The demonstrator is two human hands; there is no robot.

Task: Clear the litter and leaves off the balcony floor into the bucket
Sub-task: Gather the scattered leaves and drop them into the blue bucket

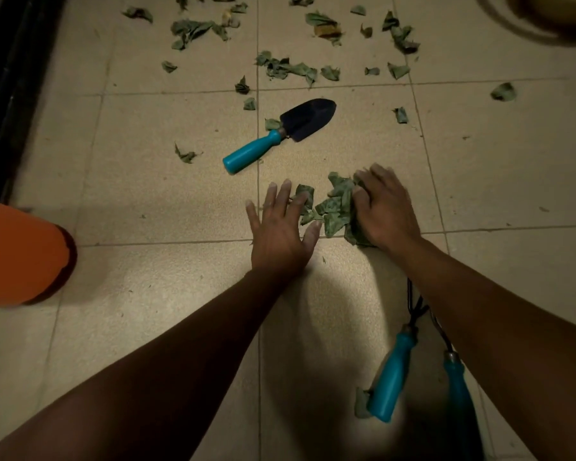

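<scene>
A small heap of green leaves lies on the beige tiled floor between my hands. My left hand rests flat on the tile just left of the heap, fingers spread, fingertips touching the nearest leaves. My right hand presses down on the heap's right side, fingers curled over the leaves. Several more torn leaves are scattered across the far tiles. An orange bucket stands at the left edge, only partly in view.
A hand trowel with a teal handle and dark blade lies beyond the heap. Two more teal-handled garden tools lie under my right forearm. A dark door track runs along the left. A pale round container sits far right.
</scene>
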